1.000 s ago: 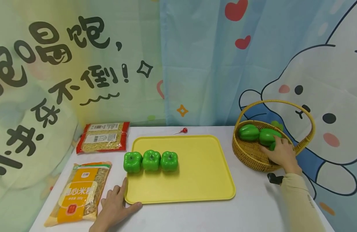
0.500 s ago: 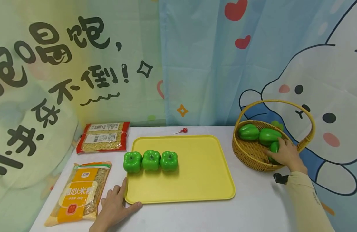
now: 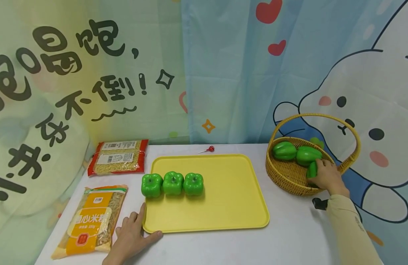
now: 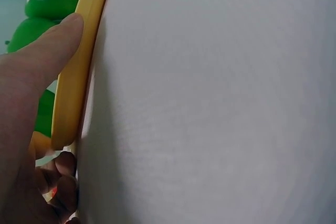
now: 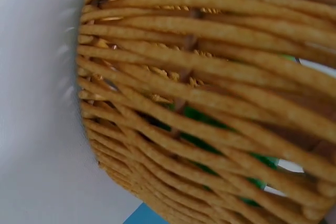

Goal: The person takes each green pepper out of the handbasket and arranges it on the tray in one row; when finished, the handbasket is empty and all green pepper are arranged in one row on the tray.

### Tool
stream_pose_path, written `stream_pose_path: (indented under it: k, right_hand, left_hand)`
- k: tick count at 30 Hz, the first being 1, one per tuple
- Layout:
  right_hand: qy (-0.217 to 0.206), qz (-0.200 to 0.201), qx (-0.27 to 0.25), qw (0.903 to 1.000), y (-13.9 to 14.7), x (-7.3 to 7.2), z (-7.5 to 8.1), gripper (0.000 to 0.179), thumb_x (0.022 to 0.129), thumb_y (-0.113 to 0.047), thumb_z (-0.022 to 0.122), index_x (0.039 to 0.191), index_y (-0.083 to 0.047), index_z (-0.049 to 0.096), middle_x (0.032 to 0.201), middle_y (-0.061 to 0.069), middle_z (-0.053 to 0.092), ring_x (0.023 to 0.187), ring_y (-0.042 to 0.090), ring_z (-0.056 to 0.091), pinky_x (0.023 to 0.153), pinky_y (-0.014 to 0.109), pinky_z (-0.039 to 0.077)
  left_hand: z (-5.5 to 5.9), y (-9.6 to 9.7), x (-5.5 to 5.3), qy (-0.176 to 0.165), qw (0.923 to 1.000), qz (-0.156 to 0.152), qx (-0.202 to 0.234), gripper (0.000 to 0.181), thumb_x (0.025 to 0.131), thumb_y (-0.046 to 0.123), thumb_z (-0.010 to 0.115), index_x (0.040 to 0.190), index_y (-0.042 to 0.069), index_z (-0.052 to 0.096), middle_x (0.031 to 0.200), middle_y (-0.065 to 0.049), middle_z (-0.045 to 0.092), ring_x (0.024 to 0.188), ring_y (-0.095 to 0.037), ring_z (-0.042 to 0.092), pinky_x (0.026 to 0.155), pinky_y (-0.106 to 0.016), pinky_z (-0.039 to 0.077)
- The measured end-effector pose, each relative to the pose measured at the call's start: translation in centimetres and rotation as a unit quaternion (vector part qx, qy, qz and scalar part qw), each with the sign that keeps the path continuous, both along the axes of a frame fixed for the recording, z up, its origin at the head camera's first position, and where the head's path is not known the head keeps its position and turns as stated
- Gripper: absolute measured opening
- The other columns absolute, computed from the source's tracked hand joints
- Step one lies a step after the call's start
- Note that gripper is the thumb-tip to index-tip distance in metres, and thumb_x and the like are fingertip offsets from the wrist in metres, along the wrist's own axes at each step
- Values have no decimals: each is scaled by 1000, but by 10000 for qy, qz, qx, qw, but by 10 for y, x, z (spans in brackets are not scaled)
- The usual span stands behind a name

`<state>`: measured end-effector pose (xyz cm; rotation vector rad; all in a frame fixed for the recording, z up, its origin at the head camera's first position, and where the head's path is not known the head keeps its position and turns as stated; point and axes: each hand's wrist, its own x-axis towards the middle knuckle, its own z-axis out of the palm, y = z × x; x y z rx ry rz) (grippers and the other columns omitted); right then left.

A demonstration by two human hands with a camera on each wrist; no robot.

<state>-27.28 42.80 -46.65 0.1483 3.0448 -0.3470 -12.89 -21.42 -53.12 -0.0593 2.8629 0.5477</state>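
Three shiny green bell peppers (image 3: 172, 183) stand in a row on the left part of a yellow tray (image 3: 230, 198). My left hand (image 3: 132, 232) rests at the tray's near left corner, index finger along the left edge and thumb along the front edge. In the left wrist view the thumb (image 4: 65, 38) lies against the tray's rim. My right hand (image 3: 328, 176) reaches into the wicker basket (image 3: 280, 180) and grips a green pepper (image 3: 312, 170), partly hidden by the fingers. Two more green peppers (image 3: 284, 151) lie behind it. Woven cane hides most of that hand in the right wrist view.
The basket's tall handle (image 3: 310, 115) arches over the right hand. Left of the tray lie an orange food packet (image 3: 91, 221) and a red-edged packet (image 3: 119, 156). A small red item with a thin stick (image 3: 210, 148) lies behind the tray, before a printed curtain (image 3: 220, 73).
My right hand has shifted slightly right and down in the basket, and its fingers have closed round the near pepper, which has tilted. The left hand and tray have stayed put.
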Motion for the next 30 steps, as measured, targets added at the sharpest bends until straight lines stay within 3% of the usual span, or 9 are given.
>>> stream_pose_path:
  k: [5,15,24,30]
  right_hand:
    - [127,98,6,9999,1,5,2,93,83,-21,78,147,20,23,137,48,26,121,67,28,95,74,34]
    - [532,217,-455,9973,-11,18,15,99,85,-29,78,151,15,20,145,47,18,118,63,34,87,71,40]
    - [957,227,-910,9910,-41,23,30,99,86,-31,78,154,10,18,140,44,16,112,60,38,84,71,43]
    - [1363,554,-1092,9831,-61,24,30,93,83,-31,81,149,5,26,140,41,21,111,57,44,85,72,43]
  left_hand:
    - [0,1,0,-43,10000,1,16,123,71,81,68,159,7,26,113,-12,52,91,-25,41,72,-42,31]
    - [1,0,2,130,9999,-44,17,123,71,80,69,159,6,27,111,-12,52,89,-25,42,70,-41,31]
    - [2,0,3,220,9997,-63,27,122,71,80,69,158,5,28,110,-12,52,89,-25,41,70,-41,31]
    - [2,0,3,261,9996,-95,42,121,72,79,69,158,5,28,110,-12,52,89,-25,42,70,-41,31]
